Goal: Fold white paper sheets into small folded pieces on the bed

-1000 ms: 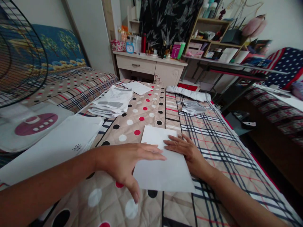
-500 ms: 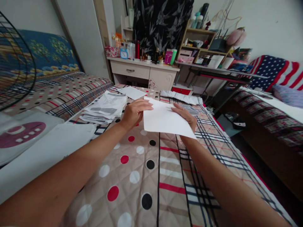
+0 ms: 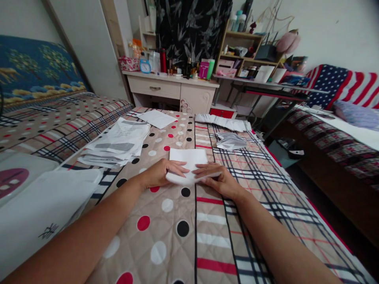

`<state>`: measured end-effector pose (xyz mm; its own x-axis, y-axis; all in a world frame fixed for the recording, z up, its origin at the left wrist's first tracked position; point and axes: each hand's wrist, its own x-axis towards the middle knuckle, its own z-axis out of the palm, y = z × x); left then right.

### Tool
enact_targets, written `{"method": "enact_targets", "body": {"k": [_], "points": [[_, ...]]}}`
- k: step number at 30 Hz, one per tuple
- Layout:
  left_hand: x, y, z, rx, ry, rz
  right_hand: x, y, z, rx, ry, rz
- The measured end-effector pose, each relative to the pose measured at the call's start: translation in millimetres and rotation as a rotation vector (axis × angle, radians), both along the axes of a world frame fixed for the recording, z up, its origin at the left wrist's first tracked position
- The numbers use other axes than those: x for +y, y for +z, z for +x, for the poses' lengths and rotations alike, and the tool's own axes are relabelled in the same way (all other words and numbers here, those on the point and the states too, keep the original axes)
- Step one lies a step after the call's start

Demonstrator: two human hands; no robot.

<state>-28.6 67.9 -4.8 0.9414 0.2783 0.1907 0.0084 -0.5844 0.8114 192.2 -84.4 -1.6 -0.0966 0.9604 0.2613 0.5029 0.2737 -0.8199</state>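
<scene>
A sheet of white paper (image 3: pixel 188 155) rests on the patterned bedspread in front of me, its near edge bent up and curled. My left hand (image 3: pixel 158 172) grips its left side, fingers laid over the top. On the right side, my right hand (image 3: pixel 221 179) holds the near part between its fingers and thumb, with the thumb below the raised edge. The fingertips of both hands come close together over the sheet's middle. Left of the paper lies an uneven stack of white-and-grey printed sheets (image 3: pixel 114 144), apart from my left hand.
Another white sheet (image 3: pixel 158 118) lies farther back. To the right are a folded white strip (image 3: pixel 223 121) and some small greyish folded papers (image 3: pixel 231 141). A white plastic bag (image 3: pixel 56 205) is at the near left. A dresser (image 3: pixel 168 90) stands beyond the bed.
Both hands have come down toward me, bringing the paper from above the bed onto the bedspread. Its near edge is now bent up, and the hands are closer together.
</scene>
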Motion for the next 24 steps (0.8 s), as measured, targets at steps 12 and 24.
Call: {"method": "enact_targets", "body": {"k": [12, 24], "points": [[3, 2.2, 1, 0.115, 0.398, 0.079, 20, -4.8, -11, 0.161, -0.551, -0.146], [19, -11.2, -5, 0.056, 0.440, 0.204, 45, -6.3, -14, -0.445, -0.814, -0.090]]}}
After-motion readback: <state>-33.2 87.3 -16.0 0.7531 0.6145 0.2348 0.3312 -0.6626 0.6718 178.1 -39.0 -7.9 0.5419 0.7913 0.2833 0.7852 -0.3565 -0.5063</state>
